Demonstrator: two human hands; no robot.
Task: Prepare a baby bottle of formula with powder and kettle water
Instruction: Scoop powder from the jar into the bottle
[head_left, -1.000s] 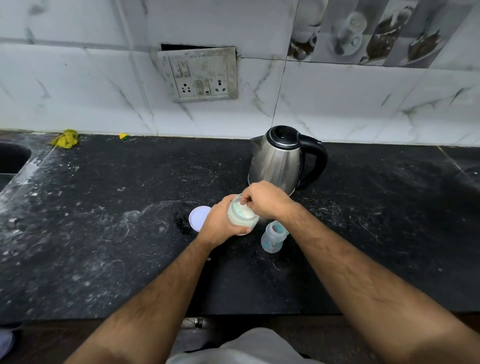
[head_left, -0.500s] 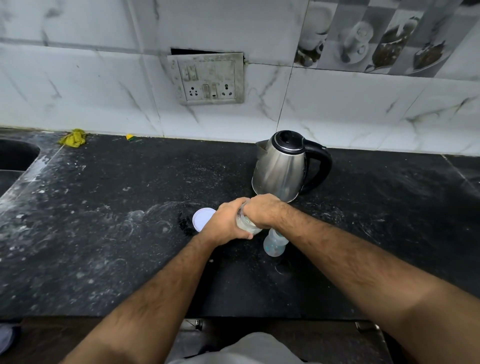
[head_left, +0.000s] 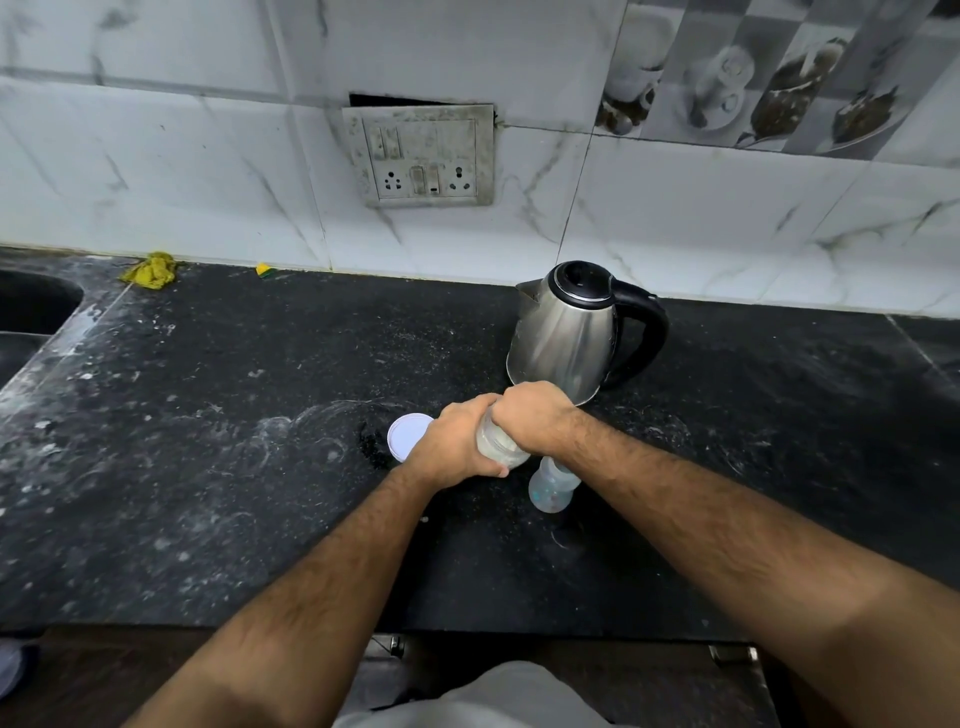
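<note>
Gripping a clear powder jar (head_left: 497, 448) around its body, the left hand (head_left: 451, 448) holds it tilted just above the black counter (head_left: 208, 467), while the right hand (head_left: 535, 418) is curled over the jar's mouth; what its fingers pinch, a scoop perhaps, is hidden, so I cannot tell. The baby bottle (head_left: 551, 486) stands upright and uncapped just beside the jar, partly under the right wrist, and looks empty or nearly so. A white lid (head_left: 408, 435) lies flat beside the left hand, and the steel kettle (head_left: 569, 332) stands closed just behind both hands. The likeliest mishap is a knock: the right forearm passes right over the light bottle, and a careless withdrawal could tip it. The bottle's narrow neck also invites spilled powder if a scoop is carried across carelessly. Tilting the open jar further could dump formula onto the counter.
</note>
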